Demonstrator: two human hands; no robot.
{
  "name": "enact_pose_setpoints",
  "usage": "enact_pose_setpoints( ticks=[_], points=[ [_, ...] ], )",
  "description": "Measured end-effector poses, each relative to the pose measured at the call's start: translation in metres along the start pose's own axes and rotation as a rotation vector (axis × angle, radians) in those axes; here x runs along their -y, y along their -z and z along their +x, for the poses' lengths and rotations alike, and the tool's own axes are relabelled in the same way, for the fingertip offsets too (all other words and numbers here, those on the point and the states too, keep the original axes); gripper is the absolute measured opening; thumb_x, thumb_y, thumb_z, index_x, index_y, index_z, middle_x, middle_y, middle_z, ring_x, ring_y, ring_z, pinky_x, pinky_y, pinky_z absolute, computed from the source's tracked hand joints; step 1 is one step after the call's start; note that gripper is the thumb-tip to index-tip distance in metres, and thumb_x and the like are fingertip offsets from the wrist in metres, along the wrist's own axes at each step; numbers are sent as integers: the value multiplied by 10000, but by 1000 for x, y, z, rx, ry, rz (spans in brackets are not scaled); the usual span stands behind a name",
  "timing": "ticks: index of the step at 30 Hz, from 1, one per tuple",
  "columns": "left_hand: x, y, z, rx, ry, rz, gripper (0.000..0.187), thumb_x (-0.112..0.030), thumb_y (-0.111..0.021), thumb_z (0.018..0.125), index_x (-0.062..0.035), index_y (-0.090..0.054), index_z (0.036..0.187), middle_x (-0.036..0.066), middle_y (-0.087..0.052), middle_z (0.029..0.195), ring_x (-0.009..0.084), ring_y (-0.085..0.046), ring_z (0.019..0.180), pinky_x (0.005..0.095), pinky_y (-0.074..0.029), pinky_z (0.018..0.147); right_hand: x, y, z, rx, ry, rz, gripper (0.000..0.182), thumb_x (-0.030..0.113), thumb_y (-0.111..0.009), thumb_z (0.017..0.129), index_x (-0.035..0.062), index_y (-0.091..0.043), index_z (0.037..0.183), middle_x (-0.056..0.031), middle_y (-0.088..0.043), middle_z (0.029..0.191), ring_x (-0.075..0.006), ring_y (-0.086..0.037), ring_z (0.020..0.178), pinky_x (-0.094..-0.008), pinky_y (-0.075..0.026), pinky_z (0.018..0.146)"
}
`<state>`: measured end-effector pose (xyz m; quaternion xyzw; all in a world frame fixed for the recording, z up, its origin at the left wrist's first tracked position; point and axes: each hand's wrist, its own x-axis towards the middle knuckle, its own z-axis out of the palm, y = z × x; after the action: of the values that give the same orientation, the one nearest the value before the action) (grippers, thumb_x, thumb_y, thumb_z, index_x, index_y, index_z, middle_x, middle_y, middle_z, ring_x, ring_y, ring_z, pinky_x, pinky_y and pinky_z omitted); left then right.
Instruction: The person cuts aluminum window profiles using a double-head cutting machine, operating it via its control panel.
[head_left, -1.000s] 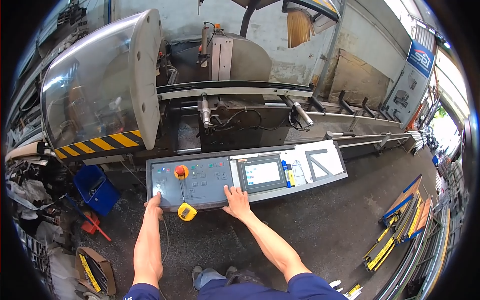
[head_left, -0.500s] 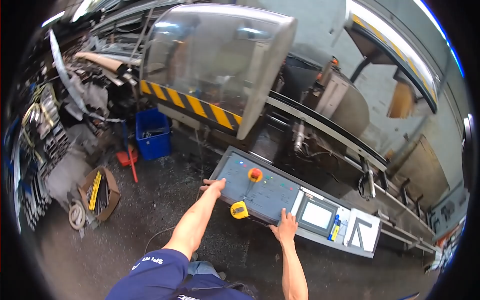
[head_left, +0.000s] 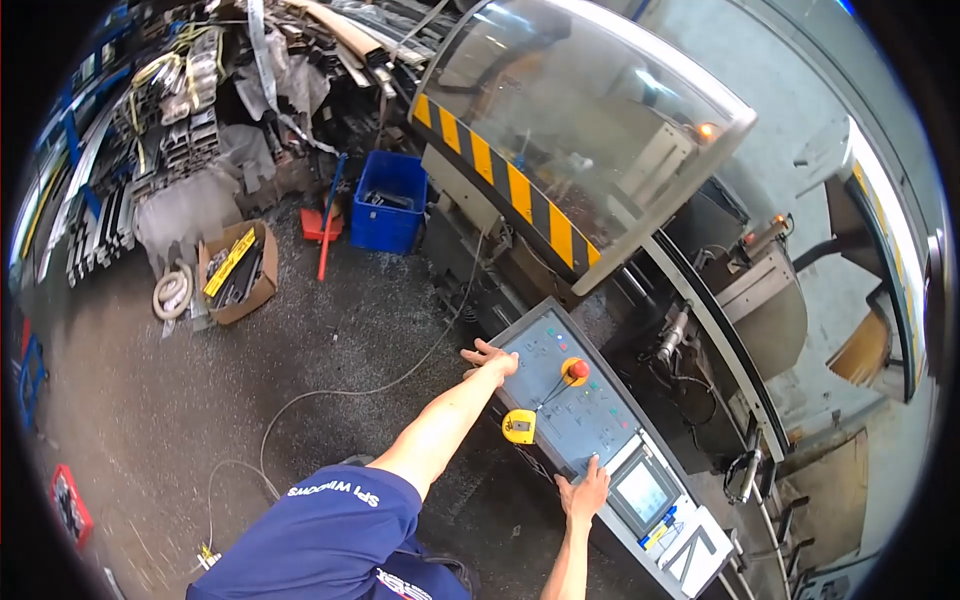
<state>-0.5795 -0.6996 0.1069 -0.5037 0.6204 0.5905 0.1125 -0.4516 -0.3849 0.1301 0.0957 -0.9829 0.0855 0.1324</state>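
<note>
A grey control panel [head_left: 560,400] stands tilted in front of me, with rows of small buttons. At its far left corner is my left hand [head_left: 490,362], fingers spread, the thumb side touching the panel. Lower down, my right hand [head_left: 584,490] rests at the near edge beside the screen [head_left: 642,492], with its fingers stretched out and one fingertip on the panel face. Between the hands are a red emergency stop button [head_left: 577,370] on a yellow base and a yellow tape measure [head_left: 519,426] hanging at the edge.
Behind the panel is a machine with a clear hood [head_left: 590,110], striped yellow and black. A blue bin [head_left: 388,228], red dustpan [head_left: 320,224] and cardboard box [head_left: 252,296] stand on the floor. A cable [head_left: 330,392] crosses the floor. Metal profiles [head_left: 110,220] are piled left.
My view has turned left, so the panel and machine appear rotated and shifted right. Both hands remain at the panel in nearly the same places.
</note>
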Motion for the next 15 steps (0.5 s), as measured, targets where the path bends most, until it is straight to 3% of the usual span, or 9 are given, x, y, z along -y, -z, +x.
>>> enact_pose_setpoints(
  ticks=[6,11,15],
  points=[
    [-7,12,-30,4,31,73,1103,-512,-673,864,-178,131,1541,216,163,1593,501,-93,1450,586,-186,1160,3,2,2,11,6,1,916,287,-874,551,-15,-504,1333,-164,-540,1047,-365,-520,1020,-464,-451,879],
    [-7,6,-30,-66,56,69,1025,-479,-690,856,-216,29,1537,182,98,1605,463,-263,1370,552,-310,1106,3,1,2,18,-13,-3,916,323,-876,553,-6,-517,1330,-169,-553,1041,-366,-529,1040,-465,-457,906],
    [-7,4,-26,-59,53,60,1032,-477,-693,856,-217,36,1538,173,113,1605,463,-262,1369,549,-314,1103,1,0,1,12,-8,-9,920,333,-874,556,-4,-515,1334,-175,-552,1046,-375,-526,1046,-469,-452,921]
  ],
)
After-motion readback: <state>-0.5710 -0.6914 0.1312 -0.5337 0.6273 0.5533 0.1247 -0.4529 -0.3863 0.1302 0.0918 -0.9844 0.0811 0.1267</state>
